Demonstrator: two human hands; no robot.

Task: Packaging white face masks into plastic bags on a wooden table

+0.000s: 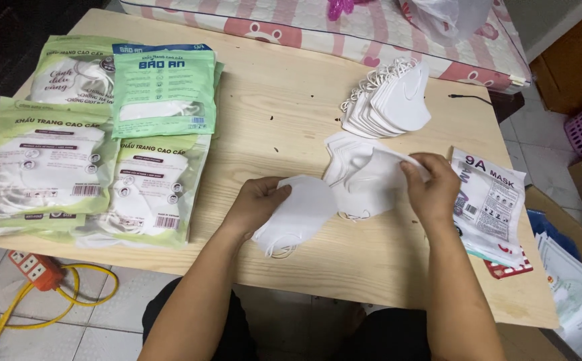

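My left hand (259,200) grips a folded white face mask (302,210) by its left edge, just above the wooden table (284,113); the ear loops hang below it. My right hand (431,184) pinches the top mask of a small loose pile of white masks (361,177) at the table's middle. Behind that pile, a fanned stack of several white masks (390,100) lies toward the far right.
Green and white sealed mask packs (90,134) cover the table's left side. A stack of flat white printed pouches (491,200) lies at the right edge. An orange power strip with yellow cable (37,271) is on the floor at left. A pink patterned mattress (317,23) borders the far edge.
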